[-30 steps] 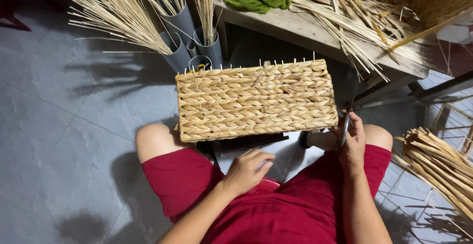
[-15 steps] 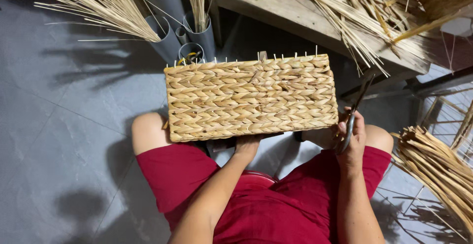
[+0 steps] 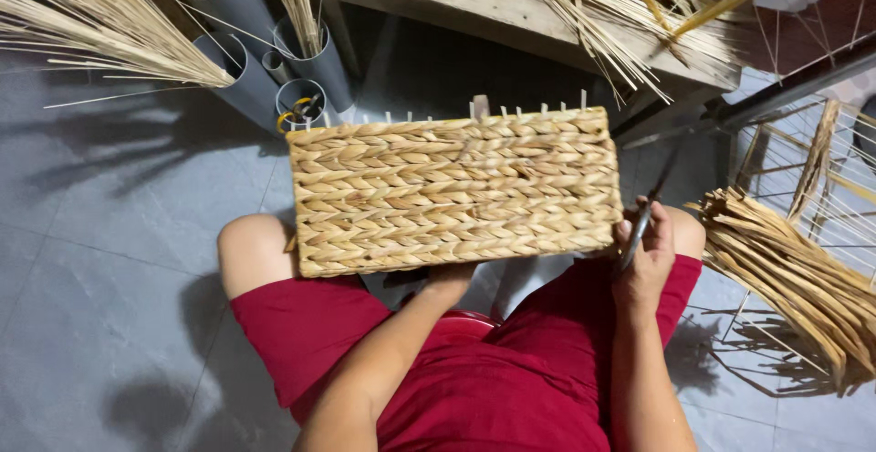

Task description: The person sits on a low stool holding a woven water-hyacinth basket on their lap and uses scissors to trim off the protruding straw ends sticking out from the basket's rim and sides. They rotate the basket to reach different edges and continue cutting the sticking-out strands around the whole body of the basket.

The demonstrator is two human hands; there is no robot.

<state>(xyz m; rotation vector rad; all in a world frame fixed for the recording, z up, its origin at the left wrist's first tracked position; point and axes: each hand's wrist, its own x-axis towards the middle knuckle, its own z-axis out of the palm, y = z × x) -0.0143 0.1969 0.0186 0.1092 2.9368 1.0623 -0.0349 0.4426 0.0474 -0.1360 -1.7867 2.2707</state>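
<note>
The woven basket [image 3: 453, 192] rests on the person's knees, below the wooden table [image 3: 511, 10], its facing side fully braided from edge to edge while a row of bare stake ends still stands out along the far rim, so the weaving appears largely done and the rim appears untrimmed. The left hand [image 3: 447, 276] reaches under the near edge of the basket, and its grip is hidden there. The right hand [image 3: 646, 247], just right of the basket, is closed around a pair of scissors [image 3: 650, 204].
</note>
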